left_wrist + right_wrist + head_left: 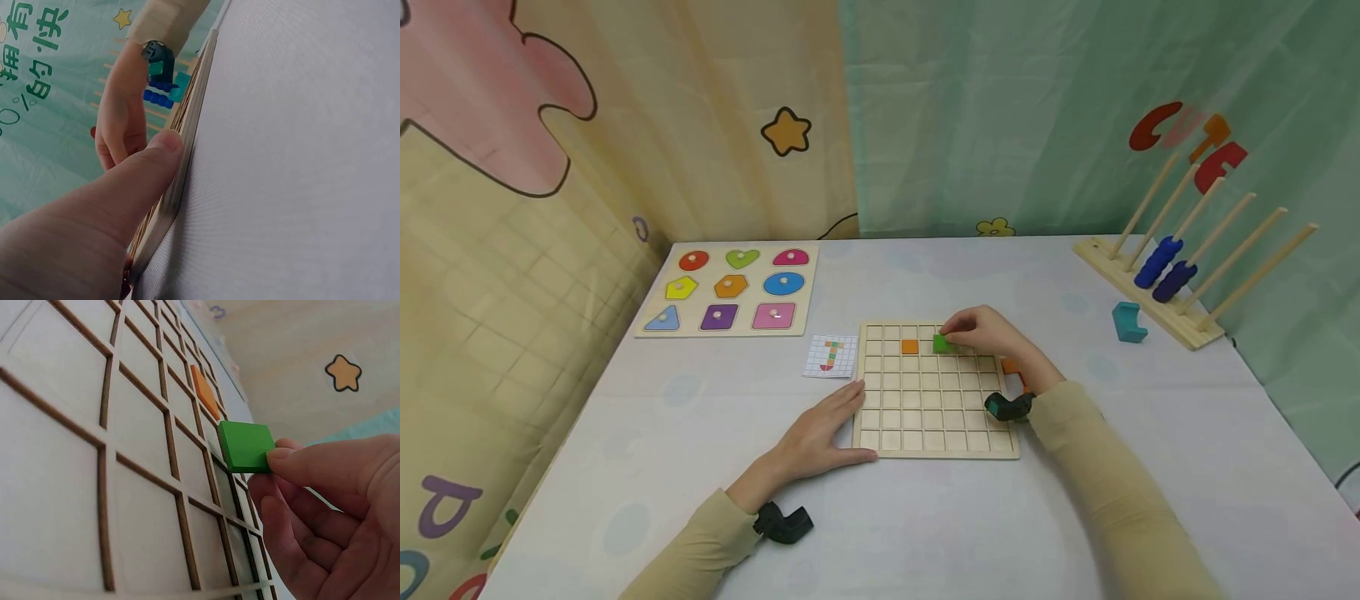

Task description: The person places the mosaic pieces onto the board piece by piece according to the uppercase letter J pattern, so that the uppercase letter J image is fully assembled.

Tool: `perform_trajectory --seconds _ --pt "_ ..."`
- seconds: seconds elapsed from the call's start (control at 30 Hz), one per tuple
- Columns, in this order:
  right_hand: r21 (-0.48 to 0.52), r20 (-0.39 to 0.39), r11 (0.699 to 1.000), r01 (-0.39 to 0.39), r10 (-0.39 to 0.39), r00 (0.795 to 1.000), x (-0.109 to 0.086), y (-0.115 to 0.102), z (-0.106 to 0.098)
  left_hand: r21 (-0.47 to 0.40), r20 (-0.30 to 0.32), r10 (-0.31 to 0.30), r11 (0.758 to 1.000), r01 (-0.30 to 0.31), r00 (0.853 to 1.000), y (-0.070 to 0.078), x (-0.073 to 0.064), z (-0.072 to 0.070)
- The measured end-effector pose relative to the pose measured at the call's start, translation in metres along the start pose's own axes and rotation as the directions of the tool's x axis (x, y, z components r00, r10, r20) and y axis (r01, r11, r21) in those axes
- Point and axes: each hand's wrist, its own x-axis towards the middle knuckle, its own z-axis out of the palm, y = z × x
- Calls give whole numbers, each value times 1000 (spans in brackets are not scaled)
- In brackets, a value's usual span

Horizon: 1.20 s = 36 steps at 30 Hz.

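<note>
Printed curtains [925,117] enclose a white-covered table [917,533], with the grid board [932,419] as landmark. Fingers of the right hand [988,329] pinch a green tile [247,448], tilted over the board's far rows; whether it touches the board cannot be told. Fingers of the left hand [823,429] lie extended along the board's left edge, the thumb at its near-left corner, grasping nothing. One orange tile [910,347] lies in a cell near the board's far edge. Against the hooked figure on the card [831,356], just left of the board, the work appears early: one tile set, one in hand, the rest remaining. Orange pieces [1011,365] show at the board's right edge, partly under the forearm, making that side tight. Room opens on the board's near side. Farther out stand a shape puzzle [756,286], far left of the board, and a peg stand [1195,336], far right.
</note>
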Motion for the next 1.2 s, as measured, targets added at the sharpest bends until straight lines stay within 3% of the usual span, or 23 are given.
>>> perform_trajectory --seconds 0.27,0.53,0.8,1.2 --pt "-48 9 999 -17 17 1000 12 -13 15 -2 8 -2 1000 2 1000 0 0 0" --pt "-92 -19 995 -34 32 999 9 -16 18 1 14 -8 1000 8 1000 2 0 -1" --pt "-20 -35 1000 -6 5 999 -7 -8 3 3 17 -9 1000 9 1000 2 0 -2" --pt "29 -107 999 -26 29 994 -41 14 -30 4 20 -6 1000 6 1000 2 0 -2"
